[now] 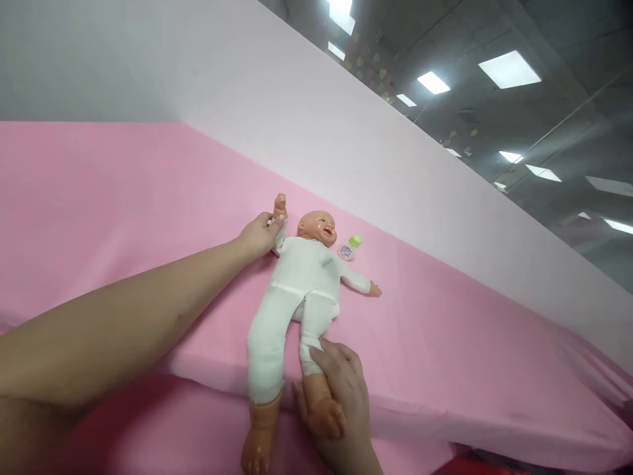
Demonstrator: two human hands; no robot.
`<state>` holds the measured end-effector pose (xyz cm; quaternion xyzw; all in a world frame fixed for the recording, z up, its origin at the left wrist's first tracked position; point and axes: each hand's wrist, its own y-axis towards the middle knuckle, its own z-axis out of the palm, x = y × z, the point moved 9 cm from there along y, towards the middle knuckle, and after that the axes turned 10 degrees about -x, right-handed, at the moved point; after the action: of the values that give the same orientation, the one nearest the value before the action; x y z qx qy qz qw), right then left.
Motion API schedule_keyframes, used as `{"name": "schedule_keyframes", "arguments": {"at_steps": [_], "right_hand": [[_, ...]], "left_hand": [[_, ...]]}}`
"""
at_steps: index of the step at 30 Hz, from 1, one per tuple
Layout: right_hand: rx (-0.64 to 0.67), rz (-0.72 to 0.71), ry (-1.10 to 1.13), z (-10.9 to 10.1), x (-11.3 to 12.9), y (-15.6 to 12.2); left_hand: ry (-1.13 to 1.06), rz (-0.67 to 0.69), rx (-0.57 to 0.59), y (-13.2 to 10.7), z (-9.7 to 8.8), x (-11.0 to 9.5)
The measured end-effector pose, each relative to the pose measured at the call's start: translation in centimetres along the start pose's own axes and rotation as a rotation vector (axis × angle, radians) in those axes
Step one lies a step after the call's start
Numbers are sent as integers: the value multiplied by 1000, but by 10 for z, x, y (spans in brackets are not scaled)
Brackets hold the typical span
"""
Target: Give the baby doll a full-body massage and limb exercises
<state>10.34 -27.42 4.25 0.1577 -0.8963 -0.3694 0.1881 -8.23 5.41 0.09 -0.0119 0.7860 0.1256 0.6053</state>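
Observation:
A baby doll (304,270) with a white cloth body lies face up on the pink cloth, its head turned toward the right and its feet over the near edge. My left hand (261,234) is closed around the doll's raised arm, just below its plastic hand. Lower down, my right hand (343,389) wraps round the doll's leg on the right side, thumb and fingers on either side of the shin and foot. The doll's other arm stretches out to the right on the cloth. Beside its head lies a small bottle (347,249) with a green cap and a printed label.
Pink cloth (445,336) covers the table and hangs over its near edge. A white partition wall (316,112) runs along the back. Ceiling lights (509,69) show above it.

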Motion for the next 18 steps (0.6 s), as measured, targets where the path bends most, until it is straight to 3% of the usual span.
{"name": "schedule_keyframes", "arguments": {"at_steps": [9, 14, 18], "right_hand": [[-91, -53, -29, -1, 2, -3], [-187, -28, 23, -15, -3, -4], [-234, -17, -12, -29, -5, 11]], "left_hand": [[13, 55, -4, 0, -2, -5], [102, 159, 30, -8, -2, -20], [168, 301, 98, -22, 4, -41]]}}
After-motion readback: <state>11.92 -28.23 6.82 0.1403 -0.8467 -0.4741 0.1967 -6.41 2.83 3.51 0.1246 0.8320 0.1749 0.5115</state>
